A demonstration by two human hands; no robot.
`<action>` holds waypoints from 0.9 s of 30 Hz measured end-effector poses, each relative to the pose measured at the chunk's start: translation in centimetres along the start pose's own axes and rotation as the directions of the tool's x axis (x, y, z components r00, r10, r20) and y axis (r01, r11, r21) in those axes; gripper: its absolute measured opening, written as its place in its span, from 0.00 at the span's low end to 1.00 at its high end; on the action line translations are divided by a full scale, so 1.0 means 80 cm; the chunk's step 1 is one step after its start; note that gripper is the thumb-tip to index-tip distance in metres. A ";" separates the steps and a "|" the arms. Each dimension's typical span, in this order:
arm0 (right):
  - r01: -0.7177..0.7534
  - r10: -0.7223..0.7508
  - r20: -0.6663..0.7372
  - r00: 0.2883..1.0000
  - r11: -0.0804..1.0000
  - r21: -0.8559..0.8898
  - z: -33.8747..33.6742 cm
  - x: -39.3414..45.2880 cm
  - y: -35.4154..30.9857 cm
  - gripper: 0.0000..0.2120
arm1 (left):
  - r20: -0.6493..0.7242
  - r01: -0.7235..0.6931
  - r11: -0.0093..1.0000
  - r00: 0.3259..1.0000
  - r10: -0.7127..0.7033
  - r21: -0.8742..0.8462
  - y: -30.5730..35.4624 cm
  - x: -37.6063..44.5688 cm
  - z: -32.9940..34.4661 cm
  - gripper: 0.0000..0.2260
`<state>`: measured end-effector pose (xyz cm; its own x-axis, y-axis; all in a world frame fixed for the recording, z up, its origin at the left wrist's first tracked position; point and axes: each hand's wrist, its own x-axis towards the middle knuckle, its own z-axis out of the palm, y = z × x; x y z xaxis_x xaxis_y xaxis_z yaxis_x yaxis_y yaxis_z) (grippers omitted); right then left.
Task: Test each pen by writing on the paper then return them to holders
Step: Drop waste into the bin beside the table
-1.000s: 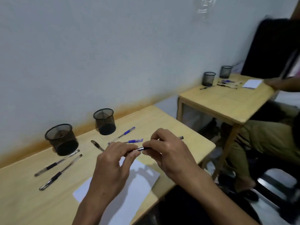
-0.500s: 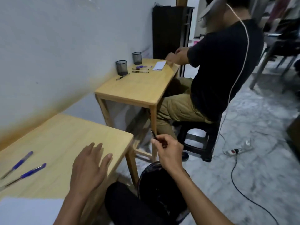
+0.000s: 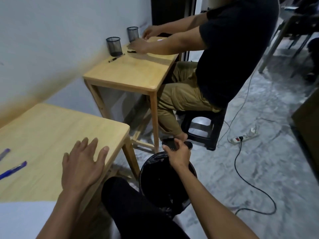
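My left hand (image 3: 82, 166) rests flat on my wooden table (image 3: 51, 128) near its right edge, fingers spread and holding nothing. My right hand (image 3: 177, 154) hangs off the table over a black bin (image 3: 146, 171) on the floor, fingers curled. I cannot tell whether a pen is still in it, because a dark shoe lies right behind the fingers. Two blue pens (image 3: 13, 169) (image 3: 4, 153) lie at the table's left edge. A corner of the white paper (image 3: 22, 219) shows at bottom left. My own pen holders are out of view.
Another person in a black shirt sits on a black stool (image 3: 202, 128) at a second wooden table (image 3: 131, 73) with two mesh holders (image 3: 114, 46) (image 3: 133, 33) and a pen (image 3: 116, 58). A power strip (image 3: 243, 138) and black cable lie on the floor.
My view swung right, away from my holders. The right hand carried the black pen off the table to above the bin, then sank lower. The left hand let go and settled flat on the table.
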<state>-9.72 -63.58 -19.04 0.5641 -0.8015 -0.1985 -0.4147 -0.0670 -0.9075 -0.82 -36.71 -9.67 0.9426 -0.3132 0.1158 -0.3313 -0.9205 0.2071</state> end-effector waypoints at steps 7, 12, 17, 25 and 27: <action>-0.029 0.029 0.012 0.999 0.999 -0.022 0.003 -0.003 0.014 0.41 | 0.009 0.007 1.000 1.000 -0.007 -0.012 0.001 -0.002 0.000 0.30; -0.035 0.035 0.029 0.999 0.999 -0.018 0.005 -0.005 0.014 0.41 | 0.009 0.002 1.000 1.000 -0.002 -0.019 0.001 -0.003 -0.001 0.33; -0.017 0.016 0.039 0.999 1.000 0.007 0.004 -0.011 0.004 0.38 | 0.014 0.016 0.999 1.000 -0.016 -0.031 0.003 -0.005 -0.004 0.31; 0.231 -0.271 0.148 0.951 0.943 0.240 0.025 -0.087 -0.104 0.12 | -0.017 0.111 0.915 0.992 -0.128 -0.388 -0.002 -0.016 -0.045 0.21; 0.317 -0.398 0.226 0.889 0.892 0.322 0.035 -0.126 -0.146 0.07 | -0.079 0.103 0.887 0.985 -0.154 -0.450 -0.009 -0.036 -0.066 0.19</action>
<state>-8.57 -53.07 -7.48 0.8278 -0.5520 0.1009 0.0390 -0.1227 -0.9917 -3.47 -33.89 -5.04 0.9762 -0.1479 0.1589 -0.2157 -0.7440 0.6324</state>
